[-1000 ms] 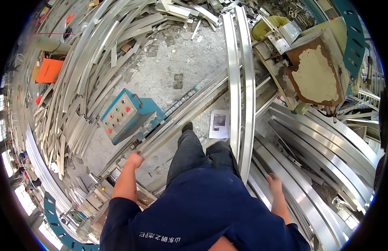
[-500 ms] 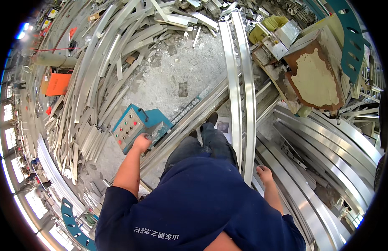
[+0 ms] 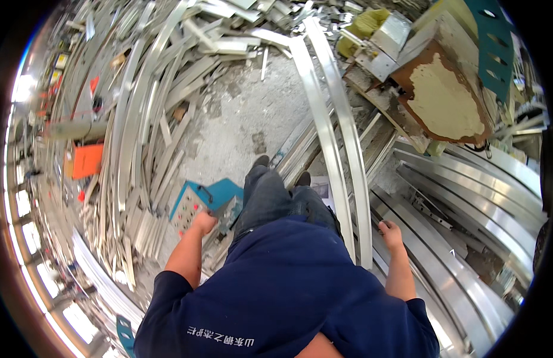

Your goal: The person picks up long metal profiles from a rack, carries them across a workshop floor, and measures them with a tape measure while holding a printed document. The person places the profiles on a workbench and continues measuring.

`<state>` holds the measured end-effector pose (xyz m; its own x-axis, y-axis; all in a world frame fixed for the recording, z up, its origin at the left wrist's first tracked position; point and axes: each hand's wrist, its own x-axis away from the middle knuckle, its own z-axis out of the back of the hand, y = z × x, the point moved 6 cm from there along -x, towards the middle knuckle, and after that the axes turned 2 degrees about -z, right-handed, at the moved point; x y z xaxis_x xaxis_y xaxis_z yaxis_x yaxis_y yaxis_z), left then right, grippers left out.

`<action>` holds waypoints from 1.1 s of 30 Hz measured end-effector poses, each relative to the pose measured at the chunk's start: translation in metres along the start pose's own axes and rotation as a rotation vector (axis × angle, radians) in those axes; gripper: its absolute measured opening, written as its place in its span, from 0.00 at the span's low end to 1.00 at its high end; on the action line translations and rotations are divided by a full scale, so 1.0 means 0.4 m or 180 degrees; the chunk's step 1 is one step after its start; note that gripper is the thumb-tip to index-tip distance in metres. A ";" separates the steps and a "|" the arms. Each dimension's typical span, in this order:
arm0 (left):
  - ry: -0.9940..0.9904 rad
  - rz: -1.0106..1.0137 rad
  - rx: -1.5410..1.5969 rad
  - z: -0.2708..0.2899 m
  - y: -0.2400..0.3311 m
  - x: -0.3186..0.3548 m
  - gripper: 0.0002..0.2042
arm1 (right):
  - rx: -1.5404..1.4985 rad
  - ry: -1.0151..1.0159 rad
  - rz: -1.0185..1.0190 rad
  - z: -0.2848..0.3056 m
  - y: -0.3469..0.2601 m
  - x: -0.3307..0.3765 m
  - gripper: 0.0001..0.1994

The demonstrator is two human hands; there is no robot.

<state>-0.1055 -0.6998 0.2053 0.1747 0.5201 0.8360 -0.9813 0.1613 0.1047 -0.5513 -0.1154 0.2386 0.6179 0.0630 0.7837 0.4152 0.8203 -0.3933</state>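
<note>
Just left of the right hand [image 3: 392, 234], the nearer one, two bars [image 3: 329, 143] stretch forward; left hand [image 3: 203, 223] beside box [image 3: 193, 200]. Whether fingers grip, I cannot tell.

Left hand [image 3: 205, 223], loosely curled, beside the near right edge of a teal control box [image 3: 225, 191]; contact cannot be told. Right hand [image 3: 391, 234], fingers bent, near broad metal profiles [image 3: 437, 268]. Between the hands, two long metal bars [image 3: 316, 98] extend far. Far left: heaped metal lengths [image 3: 130, 119]. Far right: brown-and-cream housing [image 3: 446, 98].
</note>
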 end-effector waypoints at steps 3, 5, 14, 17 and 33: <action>-0.0393 -0.0443 -0.0867 0.021 0.029 -0.156 0.24 | -0.0101 0.0393 -0.0178 0.021 0.051 -0.032 0.21; -0.0879 0.0106 -0.1119 0.089 0.239 -0.146 0.24 | -0.0170 0.0778 -0.0226 0.046 0.079 -0.027 0.21; -0.0162 -0.0889 -0.0240 0.267 0.594 -0.750 0.22 | -0.0783 0.0946 -0.1441 -0.395 0.323 0.017 0.25; -0.0388 -0.1338 -0.0458 0.324 0.784 -0.780 0.19 | 0.0122 0.0145 -0.1250 -0.579 0.207 0.071 0.28; -0.1200 -0.2043 -0.6225 -0.001 1.183 -0.815 0.20 | -0.3663 0.1999 -0.2159 -1.115 0.069 0.290 0.22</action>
<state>-0.6269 -0.7928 -0.0178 0.1077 -0.0719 0.9916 0.5903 0.8071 -0.0056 -0.1706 -0.3390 0.1044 0.1500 -0.6374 0.7558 0.8408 -0.3198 -0.4367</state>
